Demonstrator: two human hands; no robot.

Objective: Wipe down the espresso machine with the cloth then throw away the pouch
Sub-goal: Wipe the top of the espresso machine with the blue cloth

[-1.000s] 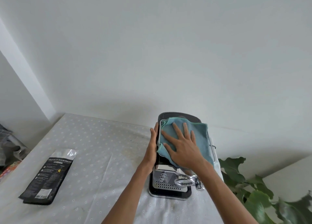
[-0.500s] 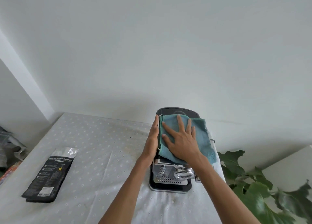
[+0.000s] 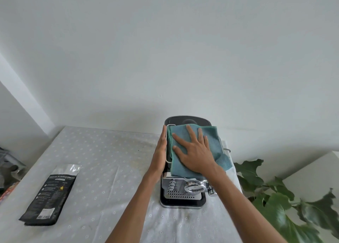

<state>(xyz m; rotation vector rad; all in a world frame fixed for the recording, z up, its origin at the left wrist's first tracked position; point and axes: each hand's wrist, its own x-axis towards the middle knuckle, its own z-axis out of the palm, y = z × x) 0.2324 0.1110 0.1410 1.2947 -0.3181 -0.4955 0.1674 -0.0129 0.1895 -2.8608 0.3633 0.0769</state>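
Note:
The black and chrome espresso machine (image 3: pixel 180 193) stands at the table's right side, seen from above. A teal cloth (image 3: pixel 211 134) lies spread over its top. My right hand (image 3: pixel 194 153) presses flat on the cloth, fingers spread toward the wall. My left hand (image 3: pixel 160 153) rests flat against the machine's left side, fingers straight. The black pouch (image 3: pixel 50 193) with a silver top lies flat on the table at the left, well away from both hands.
A white dotted tablecloth (image 3: pixel 102 162) covers the table, which ends at the white wall behind the machine. A leafy green plant (image 3: pixel 278 206) stands just right of the table. Clutter (image 3: pixel 7 169) sits beyond the table's left edge.
My right hand has slid the cloth toward the back of the machine's top. My left hand has stayed on the machine's side. The pouch has not moved.

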